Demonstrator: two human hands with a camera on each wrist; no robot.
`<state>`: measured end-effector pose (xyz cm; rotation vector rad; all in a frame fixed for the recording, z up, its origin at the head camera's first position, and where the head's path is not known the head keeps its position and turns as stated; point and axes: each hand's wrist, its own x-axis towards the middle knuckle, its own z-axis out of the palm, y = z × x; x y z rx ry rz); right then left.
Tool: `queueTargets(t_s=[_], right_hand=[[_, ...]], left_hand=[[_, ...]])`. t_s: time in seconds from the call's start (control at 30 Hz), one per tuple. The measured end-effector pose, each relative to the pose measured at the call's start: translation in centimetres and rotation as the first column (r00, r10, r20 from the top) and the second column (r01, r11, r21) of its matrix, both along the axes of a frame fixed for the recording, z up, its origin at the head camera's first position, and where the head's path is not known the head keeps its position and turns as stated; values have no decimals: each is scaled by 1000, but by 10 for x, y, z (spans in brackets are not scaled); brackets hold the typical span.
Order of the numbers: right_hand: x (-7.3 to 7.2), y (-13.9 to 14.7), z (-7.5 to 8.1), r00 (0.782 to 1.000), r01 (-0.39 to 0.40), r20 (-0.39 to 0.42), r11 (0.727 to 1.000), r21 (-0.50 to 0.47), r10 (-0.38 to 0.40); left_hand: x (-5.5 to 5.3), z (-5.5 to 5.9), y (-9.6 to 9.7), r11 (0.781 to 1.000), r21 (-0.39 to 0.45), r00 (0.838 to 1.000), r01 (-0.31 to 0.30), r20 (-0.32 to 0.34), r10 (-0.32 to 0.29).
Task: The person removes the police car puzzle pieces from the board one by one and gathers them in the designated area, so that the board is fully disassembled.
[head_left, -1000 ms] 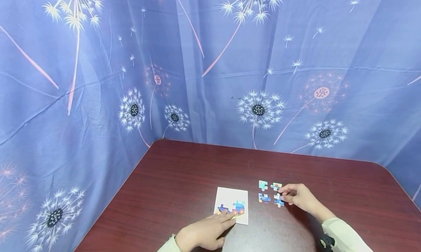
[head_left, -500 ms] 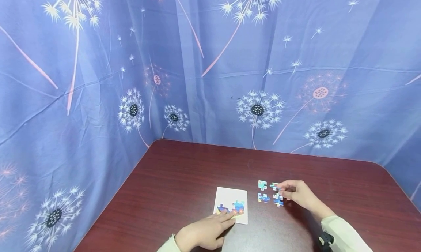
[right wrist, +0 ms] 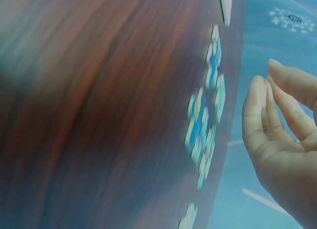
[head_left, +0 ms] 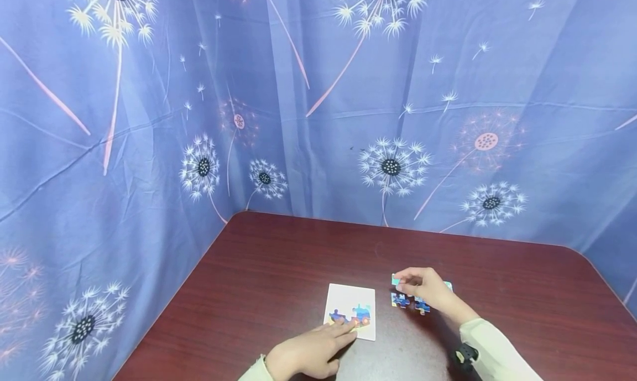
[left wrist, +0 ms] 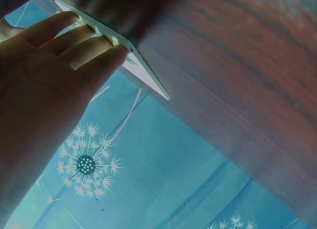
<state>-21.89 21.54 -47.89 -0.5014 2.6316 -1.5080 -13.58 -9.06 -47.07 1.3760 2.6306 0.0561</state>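
Note:
A white puzzle board [head_left: 343, 293] lies on the table with part of a colourful picture fitted along its lower half. My left hand [head_left: 306, 350] rests on its lower edge, fingers extended; in the left wrist view the fingertips touch the board [left wrist: 153, 84]. To the right, my right hand [head_left: 428, 287] hovers low over a group of loose puzzle pieces. Beneath its fingertips is a teal piece [head_left: 395, 280]. Nearer me lie two blue pieces [head_left: 400, 300]. In the right wrist view nothing shows between the thumb and fingers, and the pieces [right wrist: 198, 122] lie apart from them.
A dark red wooden table [head_left: 278, 259] carries everything. Blue dandelion-print cloth [head_left: 318, 149] hangs along its back and left edges. Another pale teal piece [head_left: 449, 285] peeks out behind the right hand. A dark band [head_left: 466, 356] sits on the right wrist.
My right hand has moved left, from beside the right-hand pieces to above the upper-left one. It now covers the upper-right piece and uncovers another farther right. The left hand has stayed put.

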Motion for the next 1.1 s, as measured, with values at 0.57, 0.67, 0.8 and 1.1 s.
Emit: queueTargets(t_s=[0.57, 0.67, 0.8, 1.1], right_hand=[[2, -56, -13, 984, -175, 24, 983, -51, 176], [2, -59, -13, 981, -192, 23, 981, -19, 192], [3, -61, -14, 977, -214, 17, 977, -1, 214], [7, -64, -15, 964, -267, 17, 963, 24, 267]], left_hand=[[1, 3, 1, 1000, -10, 999, -16, 45, 16], [0, 4, 1, 1000, -1, 999, -2, 50, 2], [-1, 4, 1, 1000, 6, 998, 1, 59, -1], [0, 3, 0, 1000, 15, 998, 13, 56, -14]])
